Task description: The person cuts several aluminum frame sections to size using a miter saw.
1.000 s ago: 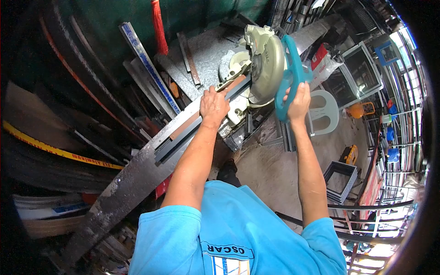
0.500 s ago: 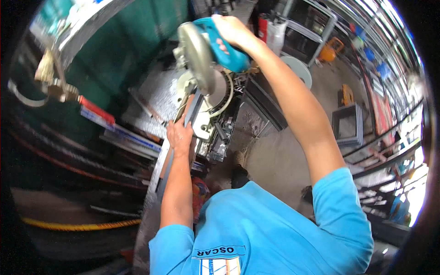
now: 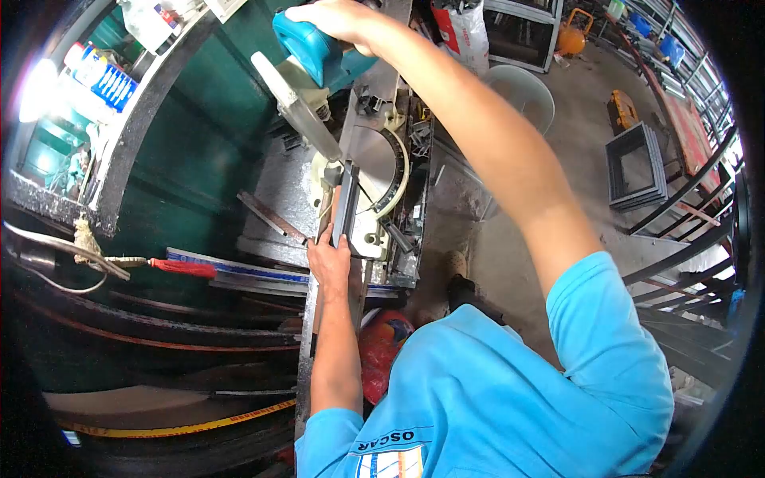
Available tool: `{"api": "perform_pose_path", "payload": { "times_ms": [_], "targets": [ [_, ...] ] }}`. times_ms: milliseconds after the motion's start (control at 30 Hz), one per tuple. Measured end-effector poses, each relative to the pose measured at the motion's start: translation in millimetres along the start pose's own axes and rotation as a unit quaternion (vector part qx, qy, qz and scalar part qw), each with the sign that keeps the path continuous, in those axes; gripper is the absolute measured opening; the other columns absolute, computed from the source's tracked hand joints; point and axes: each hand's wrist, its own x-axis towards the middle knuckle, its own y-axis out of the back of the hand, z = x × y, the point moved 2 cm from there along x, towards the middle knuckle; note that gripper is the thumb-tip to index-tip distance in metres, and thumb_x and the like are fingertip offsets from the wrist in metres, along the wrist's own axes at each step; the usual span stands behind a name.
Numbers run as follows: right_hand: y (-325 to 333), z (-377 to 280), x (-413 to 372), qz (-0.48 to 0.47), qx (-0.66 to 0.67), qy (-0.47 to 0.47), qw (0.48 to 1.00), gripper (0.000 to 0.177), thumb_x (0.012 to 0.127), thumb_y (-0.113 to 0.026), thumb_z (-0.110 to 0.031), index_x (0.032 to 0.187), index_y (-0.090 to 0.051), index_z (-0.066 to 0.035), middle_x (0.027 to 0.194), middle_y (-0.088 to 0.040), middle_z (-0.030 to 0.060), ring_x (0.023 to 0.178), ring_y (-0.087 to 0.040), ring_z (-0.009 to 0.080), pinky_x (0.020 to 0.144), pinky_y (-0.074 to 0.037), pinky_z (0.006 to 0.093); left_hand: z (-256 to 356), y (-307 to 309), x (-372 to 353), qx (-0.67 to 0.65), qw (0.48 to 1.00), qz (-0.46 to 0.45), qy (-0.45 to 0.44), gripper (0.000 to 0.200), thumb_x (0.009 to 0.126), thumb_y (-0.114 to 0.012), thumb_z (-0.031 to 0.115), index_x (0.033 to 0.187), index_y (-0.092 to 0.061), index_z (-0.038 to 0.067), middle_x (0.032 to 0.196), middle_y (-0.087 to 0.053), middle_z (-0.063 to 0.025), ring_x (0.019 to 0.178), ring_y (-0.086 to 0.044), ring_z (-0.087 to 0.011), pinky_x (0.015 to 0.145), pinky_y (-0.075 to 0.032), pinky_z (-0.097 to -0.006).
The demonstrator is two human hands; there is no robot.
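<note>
My right hand (image 3: 339, 20) is wrapped round the teal handle (image 3: 307, 48) of a miter saw at the top. The saw's pale blade guard (image 3: 295, 107) tilts over the round saw base (image 3: 374, 163). Below it, my left hand (image 3: 328, 259) grips the near end of a dark metal profile (image 3: 345, 209), which lies along the fence and reaches to the blade. A brown strip shows beside the profile. The blade's lower edge meets the profile's far end; whether they touch is unclear.
A workbench (image 3: 279, 187) carries offcuts. At left are a shelf with a blue can (image 3: 103, 76) and a red-handled brush (image 3: 183, 267). Stacked frames (image 3: 636, 167), a round glass-like disc (image 3: 522, 95) and an orange tank (image 3: 572, 40) stand right. A red bag (image 3: 378, 354) lies below the bench.
The view has shifted, so the saw and both hands sit differently in the picture. My right hand still holds the saw handle and my left hand still holds the profile.
</note>
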Motion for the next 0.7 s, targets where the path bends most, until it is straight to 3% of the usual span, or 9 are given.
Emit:
{"api": "perform_pose_path", "payload": {
  "times_ms": [67,133,233,267,300,367,467,533,700],
  "targets": [
    [17.5,35.3,-22.7,0.159,0.021,0.257,0.953,0.035,0.09,-0.068,-0.035,0.09,-0.072,0.0,0.073,-0.069,0.0076,0.07,-0.065,0.0135,0.063,-0.049,0.0316,1.2,0.2,0.9,-0.013,1.0,-0.001,0.006,0.046,0.084,-0.077,0.028,0.127,-0.071,0.016,0.118,-0.063,-0.0305,0.115,-0.059,-0.0467,0.101,-0.047,-0.0505],
    [22.9,73.8,-73.5,0.319,-0.026,0.33,0.888,0.028,0.094,-0.062,-0.026,0.091,-0.07,0.001,0.072,-0.067,0.0127,0.066,-0.063,0.0181,0.063,-0.048,0.0344,2.5,-1.4,1.8,-0.004,1.0,0.003,0.005,0.045,0.084,-0.077,0.028,0.127,-0.071,0.015,0.118,-0.063,-0.0302,0.115,-0.059,-0.0465,0.102,-0.047,-0.0505],
    [5.8,232.1,-88.9,0.237,-0.052,0.071,0.968,0.027,0.095,-0.059,-0.022,0.091,-0.066,0.003,0.073,-0.065,0.0212,0.07,-0.066,0.0313,0.066,-0.048,0.0431,5.8,0.7,0.9,0.02,1.0,0.013,-0.001,0.045,0.084,-0.077,0.027,0.127,-0.071,0.015,0.12,-0.062,-0.0278,0.114,-0.06,-0.0454,0.101,-0.047,-0.05],
    [-6.6,265.9,-89.1,0.13,-0.134,-0.037,0.982,0.023,0.093,-0.06,-0.016,0.1,-0.072,0.003,0.085,-0.073,0.0152,0.08,-0.068,0.0217,0.073,-0.052,0.0361,6.1,0.8,0.9,0.013,1.0,0.009,-0.002,0.045,0.084,-0.077,0.026,0.127,-0.071,0.015,0.12,-0.063,-0.0263,0.113,-0.06,-0.0449,0.101,-0.047,-0.0497],
    [-16.5,289.7,-96.2,0.052,-0.13,-0.017,0.99,0.034,0.097,-0.061,-0.029,0.108,-0.07,0.002,0.099,-0.071,0.027,0.093,-0.071,0.039,0.079,-0.052,0.0476,6.5,0.5,0.4,0.007,1.0,0.004,-0.002,0.045,0.083,-0.078,0.025,0.127,-0.071,0.015,0.121,-0.063,-0.0249,0.113,-0.06,-0.0443,0.1,-0.047,-0.0494],
    [-38.2,314.4,-96.7,-0.02,-0.089,-0.142,0.986,0.037,0.096,-0.062,-0.035,0.114,-0.072,-0.005,0.102,-0.073,0.0236,0.099,-0.07,0.0396,0.085,-0.053,0.0443,8.7,2.4,2.2,0.0,1.0,-0.012,0.023,0.046,0.083,-0.078,0.026,0.127,-0.071,0.017,0.125,-0.061,-0.0272,0.119,-0.057,-0.0448,0.104,-0.045,-0.0488],
    [-50.0,315.9,-95.9,-0.023,-0.1,-0.149,0.983,0.036,0.093,-0.066,-0.036,0.112,-0.073,-0.006,0.101,-0.074,0.0203,0.098,-0.071,0.0383,0.084,-0.054,0.0433,10.1,2.9,3.1,-0.018,0.996,-0.045,0.071,0.048,0.083,-0.079,0.029,0.129,-0.071,0.02,0.135,-0.058,-0.0318,0.13,-0.051,-0.0459,0.112,-0.041,-0.0476],
    [-54.5,321.0,-92.8,-0.054,-0.112,0.006,0.992,0.029,0.093,-0.068,-0.024,0.111,-0.073,-0.002,0.086,-0.073,0.0155,0.073,-0.07,0.0182,0.068,-0.054,0.0363,8.6,1.8,4.0,-0.032,0.998,-0.03,0.049,0.048,0.081,-0.08,0.027,0.127,-0.072,0.018,0.133,-0.06,-0.0287,0.128,-0.053,-0.0445,0.11,-0.042,-0.0474],
    [-42.3,349.7,-100.5,-0.047,0.055,-0.114,0.991,0.024,0.089,-0.062,-0.013,0.105,-0.074,0.001,0.088,-0.074,0.0184,0.08,-0.073,0.0253,0.074,-0.056,0.0387,11.7,1.5,4.5,-0.037,0.999,-0.008,0.037,0.047,0.079,-0.082,0.021,0.125,-0.073,0.015,0.125,-0.064,-0.0238,0.117,-0.059,-0.041,0.104,-0.046,-0.045]
  ]
}}
